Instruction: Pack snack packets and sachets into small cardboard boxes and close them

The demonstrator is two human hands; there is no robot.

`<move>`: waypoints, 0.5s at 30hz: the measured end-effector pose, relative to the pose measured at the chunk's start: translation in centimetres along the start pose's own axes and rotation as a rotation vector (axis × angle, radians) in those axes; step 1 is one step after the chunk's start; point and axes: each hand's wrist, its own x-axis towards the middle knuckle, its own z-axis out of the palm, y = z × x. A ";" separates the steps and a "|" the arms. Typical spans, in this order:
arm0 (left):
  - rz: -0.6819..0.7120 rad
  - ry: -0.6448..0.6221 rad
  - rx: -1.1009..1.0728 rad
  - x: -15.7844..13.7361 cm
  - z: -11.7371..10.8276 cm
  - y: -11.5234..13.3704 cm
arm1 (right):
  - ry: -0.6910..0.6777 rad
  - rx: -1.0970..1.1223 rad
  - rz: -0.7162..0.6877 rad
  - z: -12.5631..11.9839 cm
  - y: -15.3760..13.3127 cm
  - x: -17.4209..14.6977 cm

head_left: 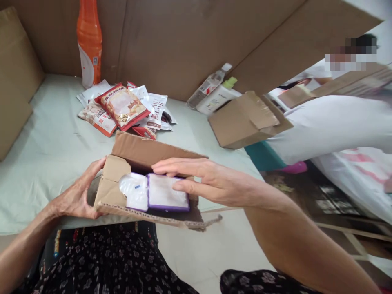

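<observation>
An open cardboard box (159, 147) stands tilted at the near edge of the table. My left hand (78, 192) grips its left end, thumb on the near side and fingers at the far side. Inside lie a white pack with a purple edge (168, 194) and, left of it, a smaller white piece (134, 192) with a small blue mark. Over the right-hand pack reaches my right hand (196, 177), fingers stretched out along its far edge. The thumb lies on or just above the pack's top; contact is hard to tell.
Snack packets (122, 106) lie in a pile behind the box, near an upright orange bottle (88, 45). A clear bottle (208, 87) and a white bottle with a green cap (217, 98) lean against the cardboard wall. Another carton (241, 120) sits right, beside a person's white sleeve (330, 126).
</observation>
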 end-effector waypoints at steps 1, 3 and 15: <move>0.005 0.007 0.008 0.0 0.0 -0.1 | -0.013 -0.037 -0.002 0.3 0.1 0.1; 0.010 0.013 0.010 -0.1 0.1 -0.2 | -0.048 -0.147 0.002 1.3 0.0 0.3; -0.041 0.084 0.026 -0.7 0.2 -0.4 | 0.213 -0.259 0.031 2.9 -1.7 0.0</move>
